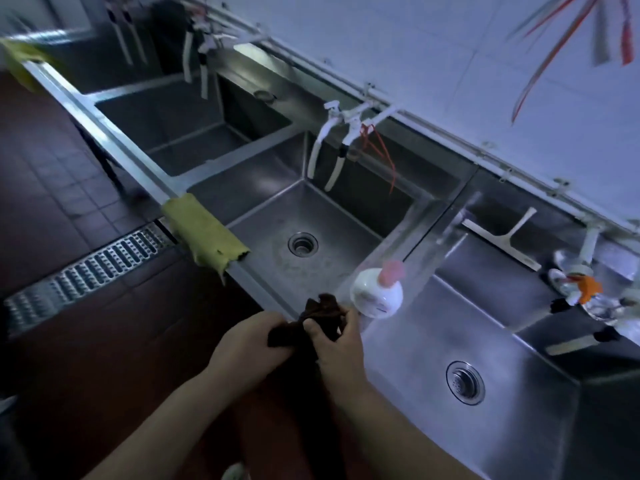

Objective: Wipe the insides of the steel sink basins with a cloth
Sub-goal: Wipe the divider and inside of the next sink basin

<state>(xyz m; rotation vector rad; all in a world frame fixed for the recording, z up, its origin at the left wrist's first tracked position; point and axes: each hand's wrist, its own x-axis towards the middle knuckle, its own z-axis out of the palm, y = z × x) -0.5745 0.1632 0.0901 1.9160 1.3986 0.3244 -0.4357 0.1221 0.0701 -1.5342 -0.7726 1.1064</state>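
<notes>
A row of steel sink basins runs along the wall. The middle basin (263,216) has a round drain, and the right basin (512,334) has one too. In front of the sink's front edge, between these two basins, my left hand (249,341) and my right hand (337,344) both grip a bunched dark brown cloth (320,313). The cloth is held above the floor side of the rim, not inside a basin.
A white bottle with a pink cap (377,294) stands on the divider right beside my right hand. A yellow cloth (202,230) hangs over the front rim. White taps (332,143) hang over the middle basin. A squeegee (502,240) and a tap with an orange part (585,284) sit at the right basin's back. A floor drain grate (86,271) lies to the left.
</notes>
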